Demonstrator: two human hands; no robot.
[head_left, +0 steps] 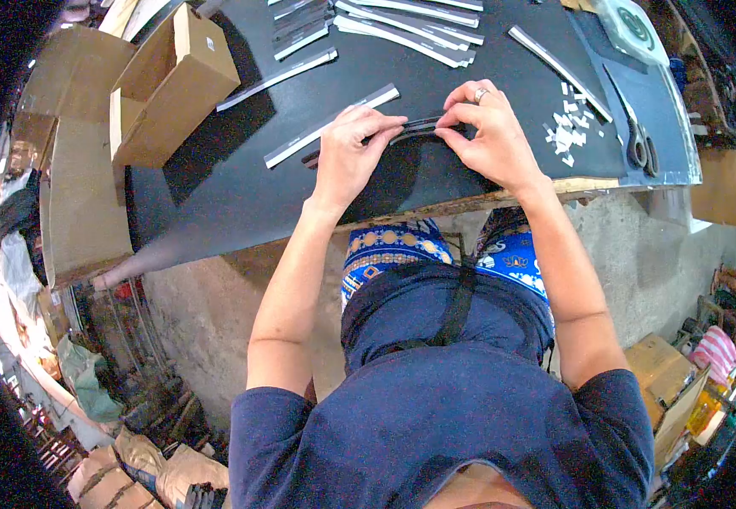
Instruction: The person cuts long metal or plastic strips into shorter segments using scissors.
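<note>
My left hand (349,154) is closed in a pinch, thumb against fingertips, on a thin dark strip (420,126). The strip spans the short gap to my right hand (493,140), which pinches its other end and wears a ring. Both hands are close over the black tabletop (232,208), near its front edge. Just behind my left hand lies a flat strip with a white band (298,149), running diagonally. Small white cut pieces (567,134) are scattered to the right of my right hand.
An open cardboard box (207,72) stands at the left, beside a larger carton (84,195). Several banded strips (410,30) lie at the back, with a single strip (554,68) to their right. Dark-handled scissors (642,153) and a clear plastic container (631,30) sit at the right.
</note>
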